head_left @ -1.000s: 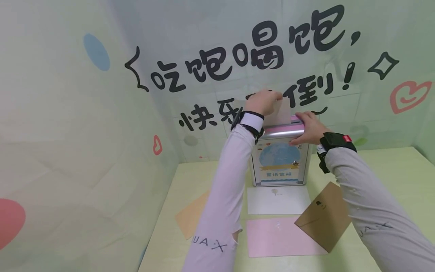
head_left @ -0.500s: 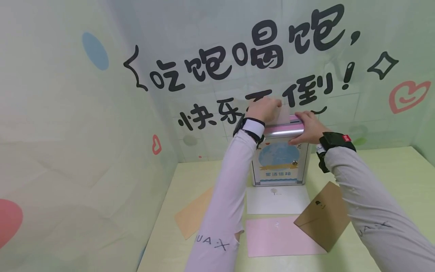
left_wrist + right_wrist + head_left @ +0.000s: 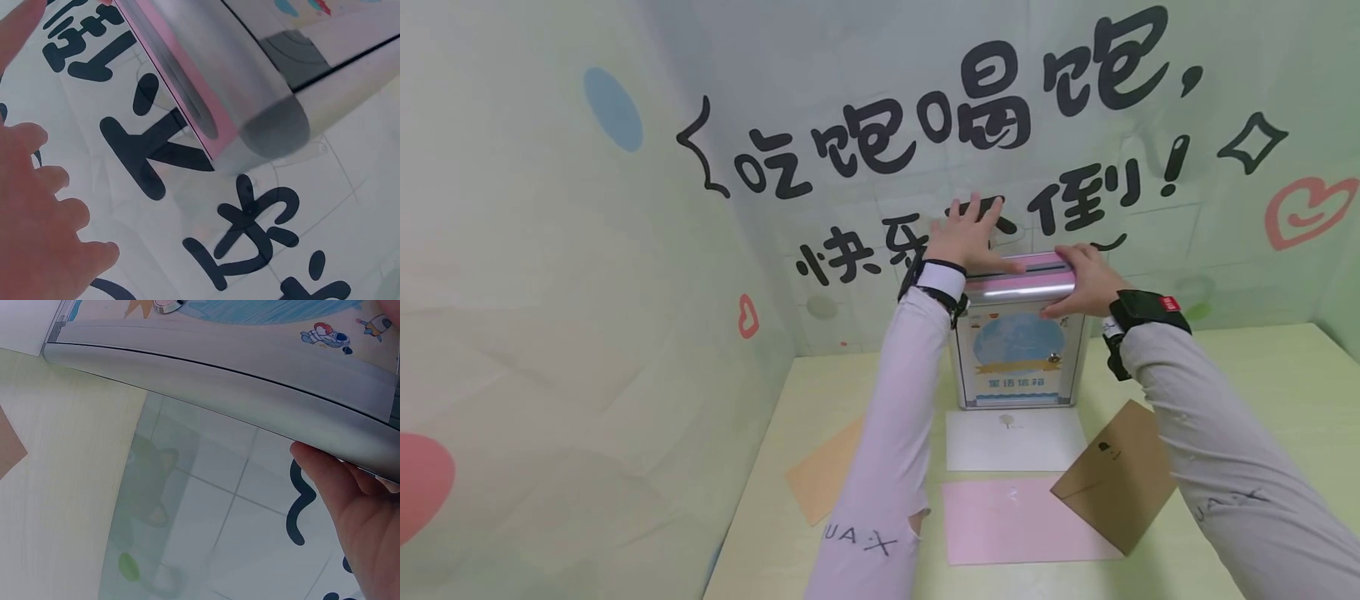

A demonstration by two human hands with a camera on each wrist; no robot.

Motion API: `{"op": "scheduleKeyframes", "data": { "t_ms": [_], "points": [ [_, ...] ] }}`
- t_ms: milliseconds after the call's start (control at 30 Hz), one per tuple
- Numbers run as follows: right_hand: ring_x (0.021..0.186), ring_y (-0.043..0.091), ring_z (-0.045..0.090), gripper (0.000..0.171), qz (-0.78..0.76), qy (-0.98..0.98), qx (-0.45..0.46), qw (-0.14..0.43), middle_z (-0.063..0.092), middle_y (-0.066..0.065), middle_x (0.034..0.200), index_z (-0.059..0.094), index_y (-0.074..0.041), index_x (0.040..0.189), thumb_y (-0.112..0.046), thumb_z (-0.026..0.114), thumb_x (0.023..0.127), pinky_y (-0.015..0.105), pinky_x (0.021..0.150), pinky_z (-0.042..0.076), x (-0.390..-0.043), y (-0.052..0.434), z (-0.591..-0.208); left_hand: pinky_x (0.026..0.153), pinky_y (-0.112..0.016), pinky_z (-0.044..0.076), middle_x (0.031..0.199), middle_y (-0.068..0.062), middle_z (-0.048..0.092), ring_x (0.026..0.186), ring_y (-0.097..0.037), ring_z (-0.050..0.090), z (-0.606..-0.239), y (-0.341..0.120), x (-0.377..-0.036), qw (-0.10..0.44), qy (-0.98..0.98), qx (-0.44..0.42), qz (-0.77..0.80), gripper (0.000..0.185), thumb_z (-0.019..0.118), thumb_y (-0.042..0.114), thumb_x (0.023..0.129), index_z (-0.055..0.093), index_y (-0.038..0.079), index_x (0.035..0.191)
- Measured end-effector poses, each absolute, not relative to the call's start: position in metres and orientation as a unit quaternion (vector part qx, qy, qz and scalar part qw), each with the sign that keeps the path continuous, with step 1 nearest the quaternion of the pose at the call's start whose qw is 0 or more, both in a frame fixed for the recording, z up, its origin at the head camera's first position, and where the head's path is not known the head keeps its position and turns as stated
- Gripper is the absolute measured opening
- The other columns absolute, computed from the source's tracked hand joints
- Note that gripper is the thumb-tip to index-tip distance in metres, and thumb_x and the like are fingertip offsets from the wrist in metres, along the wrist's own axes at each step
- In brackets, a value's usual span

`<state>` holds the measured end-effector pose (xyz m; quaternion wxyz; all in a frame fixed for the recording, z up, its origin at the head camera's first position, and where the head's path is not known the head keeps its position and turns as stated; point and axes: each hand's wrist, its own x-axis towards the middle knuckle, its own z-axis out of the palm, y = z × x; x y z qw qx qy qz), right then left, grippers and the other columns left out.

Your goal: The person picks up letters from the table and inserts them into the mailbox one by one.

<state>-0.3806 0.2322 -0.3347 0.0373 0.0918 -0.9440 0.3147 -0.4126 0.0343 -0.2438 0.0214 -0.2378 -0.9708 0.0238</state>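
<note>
A silver-framed letter box [image 3: 1017,358] with a pink top and a blue picture on its front stands on the table. Its long top slot [image 3: 1045,268] shows nothing sticking out. My right hand [image 3: 1092,282] grips the box's upper right corner, thumb at the front and fingers over the top. Fingers spread, my left hand [image 3: 968,242] is at the top left of the box, holding nothing. In the left wrist view the slotted pink top [image 3: 181,81] lies beside that hand [image 3: 44,212]. The right wrist view shows my fingers [image 3: 350,487] against the box's side.
In front of the box lie a white envelope [image 3: 1015,442], a pink envelope [image 3: 1015,521] and a brown envelope [image 3: 1116,483] overlapping the pink one. An orange envelope [image 3: 827,471] is partly under my left sleeve. A lettered wall [image 3: 850,75] rises behind the box.
The pale pink envelope in my left hand has gone down into the slot and out of sight. My left fingers have let go and spread. The right hand has stayed on the box.
</note>
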Motion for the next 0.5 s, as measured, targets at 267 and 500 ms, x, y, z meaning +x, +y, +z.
{"op": "scheduleKeyframes", "data": {
  "t_ms": [267,500],
  "points": [
    [0.107,0.043,0.033,0.104,0.315,-0.944,0.090,0.043,0.015,0.027,0.136,0.019,0.001,0.140,-0.028,0.082,0.062,0.056,0.089,0.034,-0.379,0.234,-0.333,0.108,-0.051,0.010,0.152,-0.006,-0.006,0.138,-0.033,-0.001,-0.256,0.009,-0.417,-0.002,-0.974,-0.226,-0.034,0.112,0.059,0.072,0.065,-0.003,0.026,0.147],
    [0.107,0.043,0.033,0.103,0.318,-0.942,0.095,0.044,0.017,0.028,0.135,0.019,0.002,0.140,-0.026,0.081,0.062,0.056,0.090,0.033,-0.375,0.231,-0.331,0.107,-0.053,0.014,0.152,-0.008,-0.007,0.137,-0.036,0.000,-0.283,-0.012,-0.424,-0.045,-0.964,-0.228,-0.128,0.113,0.067,0.062,0.066,-0.001,0.022,0.147]
  ]
}}
